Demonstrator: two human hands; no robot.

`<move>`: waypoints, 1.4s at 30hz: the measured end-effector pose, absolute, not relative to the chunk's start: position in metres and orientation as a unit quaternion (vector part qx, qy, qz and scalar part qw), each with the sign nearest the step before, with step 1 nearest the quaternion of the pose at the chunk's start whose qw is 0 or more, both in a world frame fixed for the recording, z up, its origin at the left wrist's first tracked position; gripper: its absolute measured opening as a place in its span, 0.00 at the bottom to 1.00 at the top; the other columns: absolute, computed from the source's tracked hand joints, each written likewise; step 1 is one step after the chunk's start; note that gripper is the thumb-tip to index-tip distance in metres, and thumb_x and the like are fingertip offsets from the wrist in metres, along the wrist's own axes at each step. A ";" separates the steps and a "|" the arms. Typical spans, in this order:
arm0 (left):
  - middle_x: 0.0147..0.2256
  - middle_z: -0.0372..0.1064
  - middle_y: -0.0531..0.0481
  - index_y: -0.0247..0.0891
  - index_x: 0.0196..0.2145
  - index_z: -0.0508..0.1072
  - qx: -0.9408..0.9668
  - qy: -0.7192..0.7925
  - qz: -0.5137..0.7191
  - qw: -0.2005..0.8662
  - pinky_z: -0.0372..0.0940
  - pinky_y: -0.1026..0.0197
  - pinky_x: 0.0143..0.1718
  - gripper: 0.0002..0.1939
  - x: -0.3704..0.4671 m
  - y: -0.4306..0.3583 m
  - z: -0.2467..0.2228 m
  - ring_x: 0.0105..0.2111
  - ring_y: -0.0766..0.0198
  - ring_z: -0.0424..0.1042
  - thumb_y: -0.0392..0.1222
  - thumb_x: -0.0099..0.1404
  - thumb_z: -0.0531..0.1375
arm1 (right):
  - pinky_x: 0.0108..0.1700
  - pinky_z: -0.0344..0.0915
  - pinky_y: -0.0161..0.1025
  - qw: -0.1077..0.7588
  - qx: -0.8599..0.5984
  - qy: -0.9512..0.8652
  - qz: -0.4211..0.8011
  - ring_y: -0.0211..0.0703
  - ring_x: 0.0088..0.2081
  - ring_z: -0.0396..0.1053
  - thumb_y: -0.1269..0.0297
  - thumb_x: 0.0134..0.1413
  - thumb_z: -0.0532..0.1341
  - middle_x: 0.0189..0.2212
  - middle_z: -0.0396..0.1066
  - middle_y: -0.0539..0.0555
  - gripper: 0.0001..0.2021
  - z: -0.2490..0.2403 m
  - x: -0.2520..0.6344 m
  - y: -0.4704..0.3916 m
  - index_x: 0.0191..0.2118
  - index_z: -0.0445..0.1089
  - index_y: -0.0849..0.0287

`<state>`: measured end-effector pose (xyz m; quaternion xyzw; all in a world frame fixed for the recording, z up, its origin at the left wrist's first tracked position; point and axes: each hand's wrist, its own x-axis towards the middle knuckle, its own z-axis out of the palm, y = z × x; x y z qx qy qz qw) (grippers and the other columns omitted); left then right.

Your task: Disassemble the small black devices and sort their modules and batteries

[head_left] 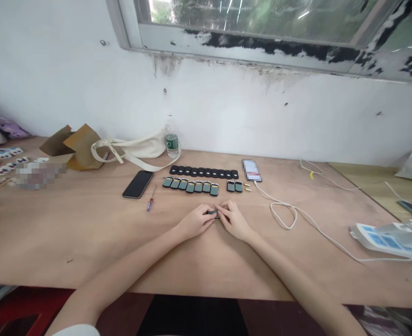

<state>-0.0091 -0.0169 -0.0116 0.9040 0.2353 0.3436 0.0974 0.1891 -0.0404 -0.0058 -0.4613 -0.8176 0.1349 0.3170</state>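
Observation:
Both of my hands meet over the table's middle. My left hand [197, 220] pinches the left side of a small dark device half with a greenish board [212, 213]. On its other side, the fingers of my right hand [234, 221] close at its edge, covering much of it. Beyond my hands lies a row of similar open device halves with green boards [191, 187], and two more [234, 186] sit to their right. Two small yellow cylindrical parts [247, 187] lie beside those. Further back runs a row of black covers [204, 172].
At left lie a screwdriver [150, 200] and a dark phone [137, 185]. Behind stand a water bottle [171, 142], a cream bag [143, 147] and a brown paper bag [87, 149]. A charging phone [251, 170] trails a white cable [307, 217] to a power strip [384, 238] at right.

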 end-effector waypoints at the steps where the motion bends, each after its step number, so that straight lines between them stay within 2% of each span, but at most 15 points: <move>1: 0.39 0.68 0.42 0.34 0.43 0.72 0.904 0.238 0.342 0.095 0.67 0.59 0.42 0.11 -0.009 -0.017 -0.012 0.41 0.61 0.67 0.36 0.67 0.52 | 0.48 0.65 0.50 0.304 -0.458 -0.826 0.125 0.49 0.46 0.62 0.64 0.62 0.50 0.42 0.63 0.60 0.17 -0.004 0.189 -0.042 0.54 0.65 0.56; 5: 0.40 0.68 0.42 0.35 0.43 0.72 0.905 0.245 0.337 0.088 0.67 0.59 0.43 0.12 -0.009 -0.016 -0.011 0.42 0.60 0.67 0.37 0.67 0.52 | 0.51 0.63 0.53 0.277 -0.448 -0.842 0.116 0.51 0.50 0.60 0.62 0.63 0.49 0.46 0.63 0.61 0.19 0.002 0.188 -0.047 0.58 0.61 0.55; 8: 0.46 0.67 0.41 0.35 0.48 0.70 0.918 0.236 0.313 0.067 0.65 0.56 0.47 0.14 -0.007 -0.016 -0.008 0.46 0.58 0.66 0.38 0.68 0.51 | 0.53 0.62 0.52 0.315 -0.487 -0.808 0.104 0.51 0.51 0.59 0.61 0.64 0.46 0.49 0.62 0.61 0.20 0.000 0.190 -0.044 0.59 0.58 0.55; 13: 0.56 0.62 0.40 0.33 0.58 0.60 0.954 0.223 0.202 0.011 0.59 0.51 0.52 0.22 0.002 -0.018 0.001 0.51 0.53 0.63 0.44 0.69 0.48 | 0.53 0.59 0.54 0.377 -0.577 -0.723 0.041 0.51 0.49 0.60 0.63 0.64 0.43 0.45 0.65 0.62 0.18 -0.010 0.202 -0.022 0.52 0.63 0.61; 16: 0.58 0.58 0.38 0.31 0.61 0.55 0.955 0.235 0.179 -0.010 0.53 0.49 0.57 0.26 0.010 -0.016 0.003 0.57 0.51 0.58 0.47 0.69 0.46 | 0.56 0.55 0.55 0.354 -0.571 -0.741 0.010 0.53 0.55 0.57 0.63 0.64 0.44 0.52 0.63 0.62 0.18 -0.013 0.211 -0.005 0.53 0.62 0.61; 20: 0.59 0.56 0.36 0.28 0.60 0.56 0.946 0.271 0.173 -0.033 0.39 0.47 0.63 0.28 0.022 -0.007 -0.001 0.61 0.53 0.51 0.49 0.69 0.44 | 0.60 0.49 0.56 0.310 -0.568 -0.762 -0.011 0.54 0.61 0.49 0.63 0.63 0.44 0.57 0.61 0.58 0.20 -0.013 0.217 0.010 0.57 0.58 0.61; 25: 0.60 0.55 0.37 0.28 0.60 0.57 0.934 0.310 0.170 -0.052 0.33 0.45 0.63 0.28 0.034 0.006 -0.005 0.63 0.54 0.49 0.49 0.70 0.41 | 0.62 0.47 0.56 0.304 -0.554 -0.774 -0.044 0.51 0.60 0.56 0.65 0.63 0.44 0.52 0.68 0.59 0.18 -0.014 0.218 0.011 0.54 0.60 0.63; 28: 0.60 0.55 0.38 0.29 0.59 0.58 0.929 0.324 0.170 -0.057 0.33 0.44 0.63 0.27 0.040 0.014 -0.006 0.63 0.54 0.49 0.48 0.70 0.42 | 0.62 0.49 0.54 0.314 -0.532 -0.783 -0.067 0.47 0.50 0.68 0.69 0.63 0.43 0.46 0.72 0.59 0.16 -0.012 0.218 0.005 0.51 0.63 0.63; 31: 0.60 0.56 0.40 0.31 0.60 0.58 0.924 0.336 0.177 -0.057 0.33 0.43 0.63 0.25 0.044 0.022 -0.006 0.63 0.55 0.48 0.46 0.70 0.42 | 0.60 0.54 0.52 0.326 -0.511 -0.790 -0.095 0.46 0.40 0.72 0.70 0.62 0.44 0.40 0.74 0.59 0.16 -0.010 0.215 -0.003 0.48 0.64 0.62; 37: 0.60 0.55 0.41 0.34 0.59 0.59 0.912 0.345 0.214 -0.052 0.38 0.42 0.62 0.23 0.046 0.026 -0.002 0.62 0.54 0.50 0.43 0.70 0.41 | 0.50 0.63 0.51 0.370 -0.454 -0.809 -0.050 0.49 0.44 0.67 0.69 0.61 0.46 0.40 0.72 0.60 0.14 -0.008 0.209 -0.014 0.48 0.64 0.59; 39: 0.57 0.60 0.41 0.35 0.57 0.63 0.907 0.337 0.248 -0.042 0.44 0.44 0.60 0.21 0.044 0.023 -0.002 0.58 0.54 0.56 0.41 0.70 0.42 | 0.49 0.63 0.50 0.408 -0.476 -0.778 -0.034 0.49 0.45 0.66 0.68 0.61 0.46 0.40 0.70 0.59 0.14 -0.009 0.217 -0.010 0.47 0.65 0.58; 42: 0.48 0.68 0.41 0.36 0.51 0.68 0.906 0.312 0.285 -0.016 0.56 0.49 0.53 0.18 0.041 0.018 -0.006 0.48 0.56 0.66 0.39 0.69 0.46 | 0.49 0.61 0.52 0.435 -0.568 -0.695 -0.064 0.51 0.46 0.63 0.67 0.60 0.47 0.41 0.68 0.60 0.13 -0.012 0.241 0.006 0.44 0.67 0.59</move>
